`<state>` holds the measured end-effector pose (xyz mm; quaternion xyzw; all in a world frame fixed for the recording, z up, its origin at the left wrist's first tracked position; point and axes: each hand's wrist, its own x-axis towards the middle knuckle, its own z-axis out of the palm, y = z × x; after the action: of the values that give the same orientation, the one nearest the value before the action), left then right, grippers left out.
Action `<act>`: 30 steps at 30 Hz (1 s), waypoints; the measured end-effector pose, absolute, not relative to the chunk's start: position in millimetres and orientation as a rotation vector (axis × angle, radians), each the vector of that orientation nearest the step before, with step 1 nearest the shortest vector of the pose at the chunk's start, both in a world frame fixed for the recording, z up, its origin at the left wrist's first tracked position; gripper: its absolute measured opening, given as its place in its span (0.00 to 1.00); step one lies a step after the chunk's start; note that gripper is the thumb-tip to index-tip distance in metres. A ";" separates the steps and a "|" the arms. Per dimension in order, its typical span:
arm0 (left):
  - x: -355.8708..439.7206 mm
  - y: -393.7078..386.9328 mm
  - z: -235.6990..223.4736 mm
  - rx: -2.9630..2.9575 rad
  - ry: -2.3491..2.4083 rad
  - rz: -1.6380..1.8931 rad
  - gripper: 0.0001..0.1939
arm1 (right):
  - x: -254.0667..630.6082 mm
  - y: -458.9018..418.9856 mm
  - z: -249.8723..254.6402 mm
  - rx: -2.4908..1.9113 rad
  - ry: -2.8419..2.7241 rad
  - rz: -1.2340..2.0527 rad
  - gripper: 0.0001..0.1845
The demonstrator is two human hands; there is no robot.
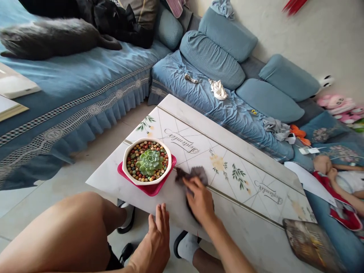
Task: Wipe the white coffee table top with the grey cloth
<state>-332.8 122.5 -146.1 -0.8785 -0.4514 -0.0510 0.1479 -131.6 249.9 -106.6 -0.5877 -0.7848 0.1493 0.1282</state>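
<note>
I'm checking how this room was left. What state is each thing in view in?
right hand, closed on the grey cloth
left hand, open, fingers spread
grey cloth, bunched against the tabletop
white bowl, upright on the pink tray
succulent, upright among coloured pebbles
blue cover, rumpled

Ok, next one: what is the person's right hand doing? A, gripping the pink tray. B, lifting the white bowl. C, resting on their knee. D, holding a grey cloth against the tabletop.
D. The right hand is closed over the grey cloth on the tabletop, and it touches neither the white bowl nor the pink tray.
</note>
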 end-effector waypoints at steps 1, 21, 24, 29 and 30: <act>-332.2 120.5 -150.1 -2.531 -1.314 -0.150 0.31 | -123.8 219.4 -110.1 -1.705 -2.293 0.418 0.33; -342.7 121.6 -147.8 -2.525 -1.295 -0.050 0.30 | -112.1 215.2 -112.6 -1.700 -2.185 0.514 0.34; -339.8 122.5 -150.0 -2.499 -1.278 -0.039 0.28 | -138.0 300.4 -110.0 -1.740 -2.175 0.470 0.28; -327.8 124.8 -153.3 -2.441 -1.317 0.005 0.25 | -188.5 445.0 -96.3 -1.796 -2.071 0.344 0.19; -325.7 125.1 -155.3 -2.428 -1.313 0.006 0.25 | -188.9 444.5 -94.9 -1.791 -2.073 0.339 0.19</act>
<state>-325.7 125.1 -155.3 -0.8637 -0.4670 0.0023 0.1894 -188.9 444.5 -94.9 -0.6371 -0.7374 0.1205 0.1895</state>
